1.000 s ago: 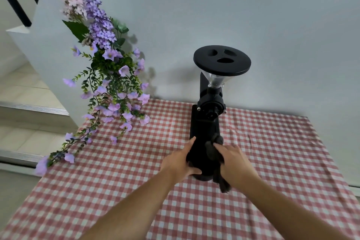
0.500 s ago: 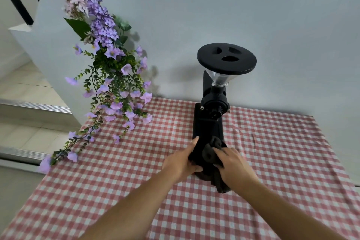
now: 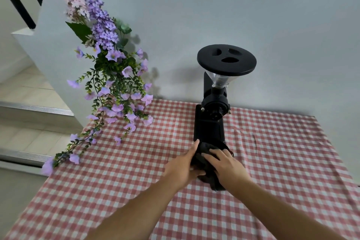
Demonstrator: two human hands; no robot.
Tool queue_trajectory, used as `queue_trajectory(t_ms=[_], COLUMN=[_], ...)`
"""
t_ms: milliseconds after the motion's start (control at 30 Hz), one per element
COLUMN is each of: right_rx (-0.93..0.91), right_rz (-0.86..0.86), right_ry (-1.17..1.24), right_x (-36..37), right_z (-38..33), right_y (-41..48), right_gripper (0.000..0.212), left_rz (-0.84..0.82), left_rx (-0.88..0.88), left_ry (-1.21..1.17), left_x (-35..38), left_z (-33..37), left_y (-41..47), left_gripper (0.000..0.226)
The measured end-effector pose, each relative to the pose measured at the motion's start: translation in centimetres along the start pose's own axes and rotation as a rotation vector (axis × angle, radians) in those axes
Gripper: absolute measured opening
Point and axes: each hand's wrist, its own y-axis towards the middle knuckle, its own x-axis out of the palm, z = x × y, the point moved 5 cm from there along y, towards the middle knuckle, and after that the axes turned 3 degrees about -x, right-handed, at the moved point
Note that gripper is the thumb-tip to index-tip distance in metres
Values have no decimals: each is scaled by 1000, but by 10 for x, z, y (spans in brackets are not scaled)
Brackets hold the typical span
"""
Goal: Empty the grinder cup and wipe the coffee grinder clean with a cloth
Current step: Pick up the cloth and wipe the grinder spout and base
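Note:
A black coffee grinder (image 3: 209, 124) stands upright at the middle of the table, its round black lid (image 3: 226, 61) on a clear hopper. My left hand (image 3: 182, 165) grips the left side of the grinder's base. Pressed against the front of that base is a dark cloth (image 3: 204, 149), held under the fingers of my right hand (image 3: 227, 164). The cloth's tail hangs down to the tablecloth below my right hand. The grinder cup is hidden behind the cloth and my hands.
A red-and-white checked tablecloth (image 3: 282, 161) covers the table against a white wall. A tall spray of purple flowers (image 3: 111, 82) leans over the table's back left corner. Tiled stair steps (image 3: 29, 111) lie past the left edge.
My right hand has slid the cloth a little up and to the left over the grinder's base. My left hand stays on the base's left side.

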Motion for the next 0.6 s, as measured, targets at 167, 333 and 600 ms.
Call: queue_trajectory(t_ms=[167,333,600], right_rx=[169,286,24], right_rz=[202,243,128], right_ry=[364,361,328], right_x=[-32,-42,-6], right_z=[21,20,-7], right_y=[-13,8,2], right_gripper=[36,35,52], left_rz=[53,98,150], left_rx=[18,17,-74], left_ry=[-28,-64,-159], left_x=[4,13,14], left_z=[6,11,6], left_y=[-7,-15,-17], left_gripper=[93,92,48])
